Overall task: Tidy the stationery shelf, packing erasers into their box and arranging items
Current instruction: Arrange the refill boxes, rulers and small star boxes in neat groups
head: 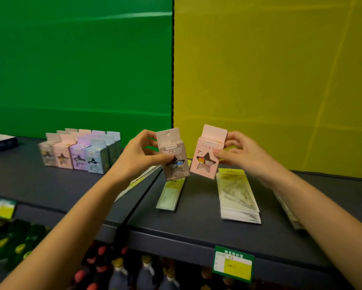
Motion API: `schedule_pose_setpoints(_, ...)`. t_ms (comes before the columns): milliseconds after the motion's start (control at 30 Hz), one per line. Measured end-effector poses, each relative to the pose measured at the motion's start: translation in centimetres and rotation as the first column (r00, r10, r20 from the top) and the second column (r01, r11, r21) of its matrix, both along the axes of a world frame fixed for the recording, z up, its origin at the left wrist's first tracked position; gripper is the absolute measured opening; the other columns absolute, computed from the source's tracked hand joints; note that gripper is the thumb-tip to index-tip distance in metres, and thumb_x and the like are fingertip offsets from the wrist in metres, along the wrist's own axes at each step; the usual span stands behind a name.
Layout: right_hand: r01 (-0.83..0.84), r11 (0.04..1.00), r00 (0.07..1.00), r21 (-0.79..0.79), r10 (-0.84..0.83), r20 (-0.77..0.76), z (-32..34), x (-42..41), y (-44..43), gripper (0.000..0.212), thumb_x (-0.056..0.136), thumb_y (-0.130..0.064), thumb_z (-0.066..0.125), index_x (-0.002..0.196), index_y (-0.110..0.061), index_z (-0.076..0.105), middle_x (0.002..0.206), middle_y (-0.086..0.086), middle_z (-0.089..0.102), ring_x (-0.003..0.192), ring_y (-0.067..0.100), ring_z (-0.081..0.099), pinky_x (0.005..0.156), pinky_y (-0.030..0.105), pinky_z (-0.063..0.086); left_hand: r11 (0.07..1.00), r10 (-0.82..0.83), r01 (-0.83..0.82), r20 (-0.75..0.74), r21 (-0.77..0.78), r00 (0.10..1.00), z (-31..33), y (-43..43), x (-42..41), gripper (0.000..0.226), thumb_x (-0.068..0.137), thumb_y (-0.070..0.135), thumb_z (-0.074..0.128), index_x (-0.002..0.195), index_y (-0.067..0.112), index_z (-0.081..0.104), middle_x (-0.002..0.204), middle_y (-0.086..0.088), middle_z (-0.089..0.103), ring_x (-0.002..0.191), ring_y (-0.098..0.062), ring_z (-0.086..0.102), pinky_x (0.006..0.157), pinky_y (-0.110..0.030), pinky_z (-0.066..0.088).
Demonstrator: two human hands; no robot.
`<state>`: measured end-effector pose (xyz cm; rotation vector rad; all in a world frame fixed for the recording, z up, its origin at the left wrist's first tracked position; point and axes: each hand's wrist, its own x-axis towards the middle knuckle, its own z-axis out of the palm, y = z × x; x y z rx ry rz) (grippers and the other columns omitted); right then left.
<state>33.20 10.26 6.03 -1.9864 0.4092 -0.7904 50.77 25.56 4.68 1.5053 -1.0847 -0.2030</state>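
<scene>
My left hand (141, 152) grips a grey-mauve eraser box (172, 153) with a star-shaped window, held upright above the dark shelf (50, 185). Right beside it my right hand (236, 154) grips a pink eraser box (209, 152) of the same kind, tilted slightly. Both boxes hang in the air over the shelf's middle seam, almost touching. Several matching pastel eraser boxes (79, 152) stand in neat rows at the shelf's back left.
Packs of rulers (170, 194) and set squares (237, 195) lie flat on the shelf under and right of my hands. A dark box (0, 142) sits at the far left. A green-yellow price tag (233, 263) hangs on the shelf edge, bottles (121, 273) below.
</scene>
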Motion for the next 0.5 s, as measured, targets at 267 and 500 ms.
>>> schedule_pose_setpoints(267, -0.059, 0.997, 0.995, -0.056, 0.054, -0.086, -0.7, 5.5, 8.1, 0.036, 0.081, -0.017, 0.065, 0.113, -0.019, 0.048, 0.108, -0.004, 0.060, 0.096, 0.012, 0.063, 0.079, 0.025, 0.055, 1.000, -0.023, 0.024, -0.060, 0.013, 0.998, -2.1, 10.5, 6.2, 0.032, 0.073, -0.003, 0.070, 0.084, 0.018, 0.048, 0.089, -0.005, 0.061, 0.078, -0.016, 0.065, 0.069, -0.022, 0.057)
schedule_pose_setpoints(500, -0.058, 0.998, 0.995, -0.001, 0.058, -0.083, -2.7, 13.8, 16.0, 0.036, 0.082, -0.015, 0.066, 0.113, -0.017, 0.048, 0.111, 0.002, 0.061, 0.095, 0.015, 0.064, 0.081, 0.028, 0.056, 0.998, 0.036, -0.034, -0.040, 0.061, 0.999, -3.0, 19.3, 14.9, 0.033, 0.067, 0.002, 0.076, 0.090, 0.013, 0.055, 0.086, -0.002, 0.064, 0.079, -0.017, 0.066, 0.077, -0.027, 0.055)
